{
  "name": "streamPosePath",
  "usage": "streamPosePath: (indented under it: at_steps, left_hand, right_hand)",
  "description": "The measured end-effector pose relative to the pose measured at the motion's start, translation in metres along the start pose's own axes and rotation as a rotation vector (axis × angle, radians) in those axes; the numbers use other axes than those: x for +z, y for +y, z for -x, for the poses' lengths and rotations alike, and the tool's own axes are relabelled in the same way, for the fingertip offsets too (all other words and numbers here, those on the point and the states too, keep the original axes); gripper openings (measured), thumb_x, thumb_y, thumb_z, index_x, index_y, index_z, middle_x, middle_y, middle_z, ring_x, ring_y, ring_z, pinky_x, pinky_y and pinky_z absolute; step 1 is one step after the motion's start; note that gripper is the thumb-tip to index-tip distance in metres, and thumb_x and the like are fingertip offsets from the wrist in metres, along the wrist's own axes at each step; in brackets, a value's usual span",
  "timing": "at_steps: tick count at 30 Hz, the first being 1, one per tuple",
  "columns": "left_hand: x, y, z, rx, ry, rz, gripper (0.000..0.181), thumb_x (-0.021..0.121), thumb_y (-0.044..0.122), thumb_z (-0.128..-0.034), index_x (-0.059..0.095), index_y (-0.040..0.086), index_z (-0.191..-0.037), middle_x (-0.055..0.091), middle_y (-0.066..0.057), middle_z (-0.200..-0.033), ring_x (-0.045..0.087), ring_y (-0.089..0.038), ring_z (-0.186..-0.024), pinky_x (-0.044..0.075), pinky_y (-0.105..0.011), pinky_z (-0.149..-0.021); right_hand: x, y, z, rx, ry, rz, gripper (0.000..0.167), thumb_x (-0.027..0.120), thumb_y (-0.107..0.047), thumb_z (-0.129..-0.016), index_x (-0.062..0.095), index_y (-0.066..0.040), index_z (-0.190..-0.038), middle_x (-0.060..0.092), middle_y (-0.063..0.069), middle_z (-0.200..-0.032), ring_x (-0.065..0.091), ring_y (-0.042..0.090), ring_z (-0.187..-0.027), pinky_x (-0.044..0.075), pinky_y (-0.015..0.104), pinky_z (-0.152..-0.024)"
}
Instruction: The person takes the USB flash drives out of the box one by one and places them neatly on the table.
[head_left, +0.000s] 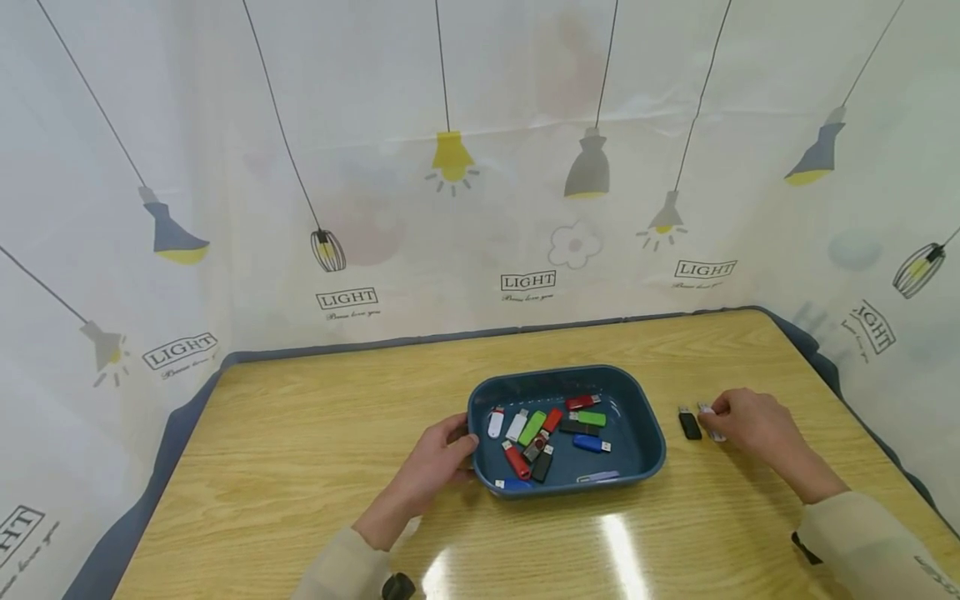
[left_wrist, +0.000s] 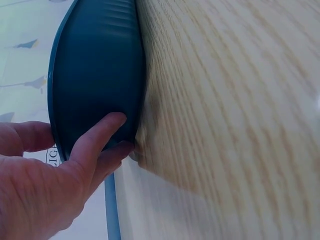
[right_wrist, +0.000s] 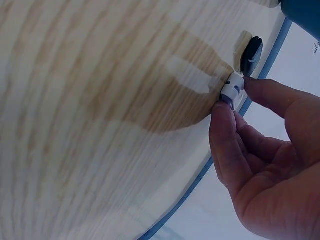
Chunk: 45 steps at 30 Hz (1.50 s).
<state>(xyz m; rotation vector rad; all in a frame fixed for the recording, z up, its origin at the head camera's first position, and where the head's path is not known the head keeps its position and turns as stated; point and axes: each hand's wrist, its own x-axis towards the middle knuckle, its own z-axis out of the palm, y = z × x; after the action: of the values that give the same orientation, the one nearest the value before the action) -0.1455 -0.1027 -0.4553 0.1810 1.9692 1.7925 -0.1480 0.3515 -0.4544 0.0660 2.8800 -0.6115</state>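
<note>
A dark blue plastic tray [head_left: 633, 446] stands on the wooden table. My left hand [head_left: 433, 458] grips its left end, thumb at the rim and fingers against the outer wall [left_wrist: 95, 70]. Several USB sticks lie in the tray, among them a green one [head_left: 532, 427], a blue one [head_left: 592, 444] and a red one [head_left: 516, 460]. To the right of the tray, my right hand [head_left: 761, 427] pinches a white USB stick [right_wrist: 232, 90] between thumb and fingertips, at the table surface. Just left of it lies a black USB stick [head_left: 689, 424], apart from the tray.
The wooden table [head_left: 315, 417] stretches to both sides and in front of the tray. A pale curtain [head_left: 465, 233] printed with lamps surrounds its back and sides, and its blue lower border [head_left: 405, 340] runs along the table edge.
</note>
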Motion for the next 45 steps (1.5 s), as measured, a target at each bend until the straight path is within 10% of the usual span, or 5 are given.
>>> streamPosePath:
  at_steps: [12, 19, 33, 45]
  left_hand:
    - [0.0, 0.001, 0.0, -0.005, 0.002, -0.005, 0.054, 0.046, 0.012, -0.1075, 0.034, -0.01, -0.155, 0.049, -0.029, -0.148, 0.066, -0.035, -0.112, 0.06, -0.047, -0.091]
    - [0.0, 0.002, 0.0, -0.006, 0.006, -0.009, 0.054, 0.046, 0.012, -0.1073, 0.034, -0.01, -0.155, 0.049, -0.03, -0.148, 0.066, -0.035, -0.112, 0.06, -0.047, -0.09]
    - [0.0, 0.001, -0.001, -0.008, 0.005, -0.01, 0.054, 0.046, 0.012, -0.1073, 0.034, -0.01, -0.155, 0.05, -0.03, -0.148, 0.066, -0.035, -0.111, 0.061, -0.046, -0.09]
    - [0.0, 0.002, 0.0, -0.013, 0.002, -0.006, 0.054, 0.045, 0.013, -0.1074, 0.033, -0.01, -0.156, 0.049, -0.029, -0.149, 0.067, -0.036, -0.113, 0.06, -0.047, -0.091]
  right_hand:
    - [0.0, -0.001, 0.004, -0.01, 0.019, -0.001, 0.038, 0.062, -0.03, -0.1, 0.06, -0.012, -0.067, 0.044, -0.004, -0.058, 0.039, 0.016, -0.056, 0.028, 0.031, -0.054]
    - [-0.014, -0.007, 0.009, -0.053, 0.102, 0.05, 0.045, 0.064, -0.033, -0.101, 0.071, 0.011, -0.11, 0.072, 0.026, -0.1, 0.068, 0.037, -0.082, 0.057, 0.051, -0.068]
    - [-0.033, -0.075, 0.023, -0.236, 0.24, 0.029, 0.035, 0.069, -0.028, -0.1, 0.073, 0.004, -0.112, 0.075, 0.011, -0.096, 0.07, 0.028, -0.086, 0.057, 0.048, -0.071]
    - [-0.032, -0.135, 0.016, -0.478, 0.182, 0.003, 0.02, 0.073, -0.018, -0.097, 0.076, -0.003, -0.11, 0.075, 0.005, -0.1, 0.072, 0.024, -0.091, 0.062, 0.044, -0.078]
